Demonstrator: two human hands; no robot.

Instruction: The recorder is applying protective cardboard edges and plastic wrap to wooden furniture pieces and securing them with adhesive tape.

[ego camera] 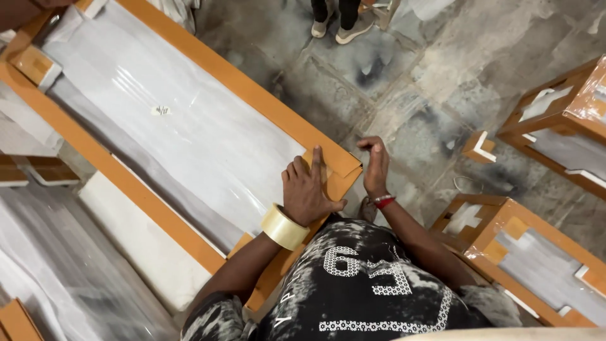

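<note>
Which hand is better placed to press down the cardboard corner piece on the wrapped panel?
Probably the left hand: it already lies flat on the cardboard corner of the panel, tape roll on its wrist. The right hand hangs beside the corner, over the floor.

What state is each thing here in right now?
Big wrapped panel: lying flat, covered in clear film, brown tape round its edges.
Tape roll: worn on the left wrist.
Left hand: pressed flat on the panel's corner.
Right hand: at the corner's edge, holding nothing visible.
</note>
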